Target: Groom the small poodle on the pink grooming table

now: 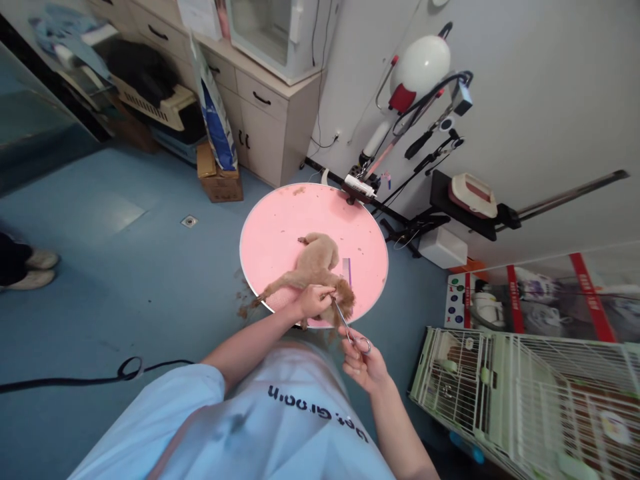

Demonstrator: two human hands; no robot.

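A small tan curly-haired dog (315, 267) lies on a round pink grooming table (280, 220). My left hand (313, 301) grips the dog near its head at the table's near edge. Held in my right hand (364, 361) is a pair of scissors (345, 322), the blades pointing up into the fur by the dog's head. A purple comb (347, 271) lies on the table just right of the dog.
Fur clippings lie on the blue floor left of the table. A dryer on a stand (417, 70) and a clamp arm rise behind the table. White wire cages (530, 393) stand at right. Cabinets (260, 113), a cardboard box (217, 177) and another person's shoes (33, 270) are at left.
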